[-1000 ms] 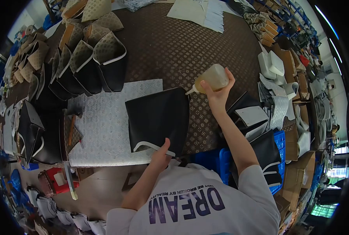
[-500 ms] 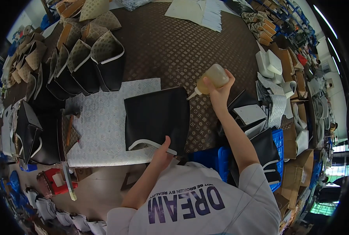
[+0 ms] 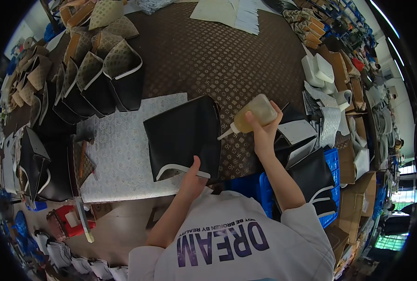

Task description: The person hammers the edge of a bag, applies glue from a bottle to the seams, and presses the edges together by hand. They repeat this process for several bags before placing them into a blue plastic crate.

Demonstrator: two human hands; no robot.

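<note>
My left hand (image 3: 192,181) grips the near edge of a black leather bag piece (image 3: 182,136), thumb on top beside its curved white trim. The piece lies partly over a pale patterned sheet (image 3: 110,159) on the table. In my right hand (image 3: 266,133) is a translucent squeeze bottle (image 3: 247,117) with yellowish liquid inside. It is tilted so that its thin nozzle points left and down, the tip right at the piece's right side edge. My right fingers are wrapped round the bottle body, partly hidden behind it.
Several black bag bodies with patterned linings (image 3: 124,79) stand at the back left. A hammer (image 3: 83,152) lies left on the sheet. To the right are a blue crate (image 3: 331,164) with black pieces, white plastic containers (image 3: 318,70) and cardboard boxes (image 3: 358,201).
My right hand has brought the bottle nearer to me, its nozzle tip sliding down along the piece's right edge. My left hand keeps its hold; the piece is slightly turned.
</note>
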